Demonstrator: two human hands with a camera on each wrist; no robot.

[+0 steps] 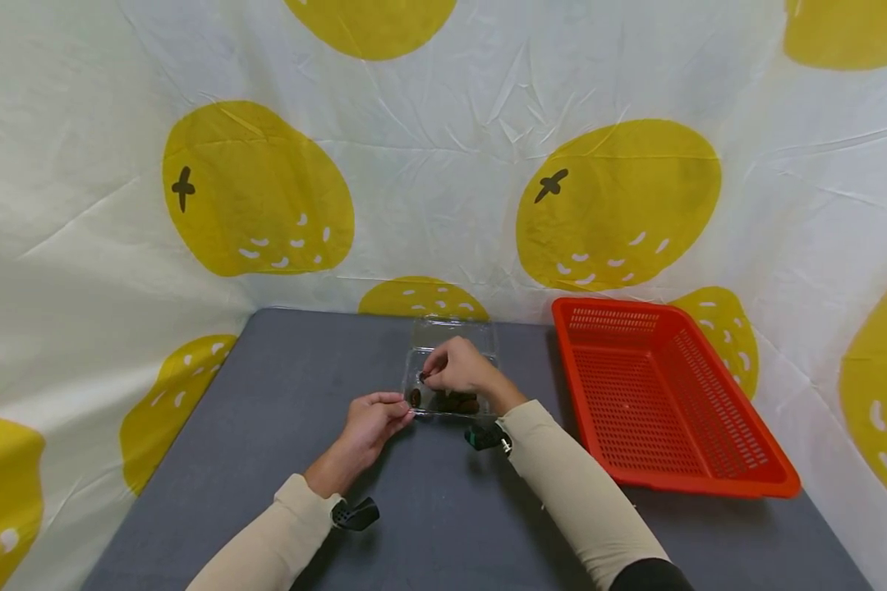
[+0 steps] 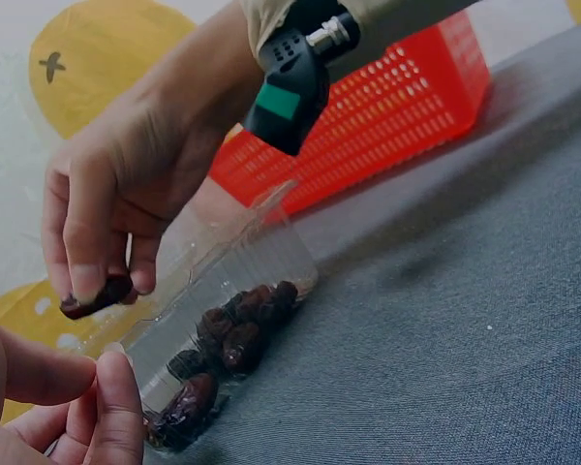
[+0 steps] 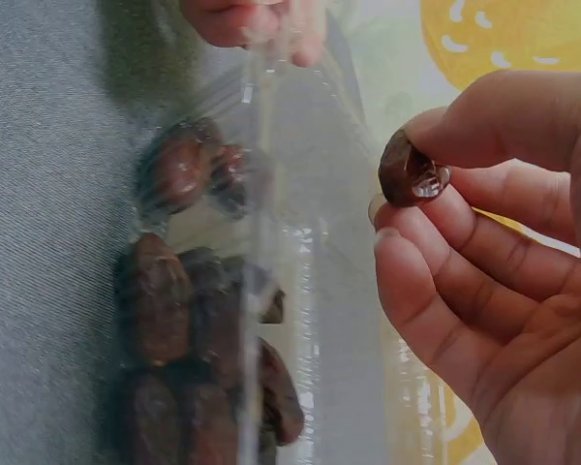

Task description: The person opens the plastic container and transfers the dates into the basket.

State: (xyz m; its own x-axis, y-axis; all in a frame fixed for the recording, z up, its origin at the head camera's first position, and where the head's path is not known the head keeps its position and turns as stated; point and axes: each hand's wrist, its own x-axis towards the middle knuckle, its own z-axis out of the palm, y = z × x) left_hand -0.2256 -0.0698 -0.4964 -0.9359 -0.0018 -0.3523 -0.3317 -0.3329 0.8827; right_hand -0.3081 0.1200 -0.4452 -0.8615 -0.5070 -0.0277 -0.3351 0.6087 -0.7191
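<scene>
- I see one dark brown, oval, wrinkled date with a glossy skin (image 3: 413,172), a bright highlight showing on its lower end.
- It is in the right hand (image 1: 454,368), clamped between thumb and fingers, raised above the clear, rectangular, hinged plastic box (image 1: 443,413) and apart from the dates lying there.
- The left hand (image 1: 369,423) has thumb and fingers together, pinching the rim at the box's front left corner.
- I have the box near the middle of the back edge of the dark grey worktop (image 1: 303,369), its transparent lid (image 1: 454,335) laid back toward that edge.
- Inside the box, brown to almost black dates (image 2: 240,347) lie mostly along the front side, some touching; I make out at least seven, but they overlap and I cannot tell the exact number.
- My count of the rest: one box, one date in the fingers, two hands, and one red-orange, perforated plastic basket (image 1: 636,394) set toward the back right corner of the worktop, near the right edge.
- Behind the back edge I see one white cloth (image 1: 429,164) printed with large yellow fruit shapes.
</scene>
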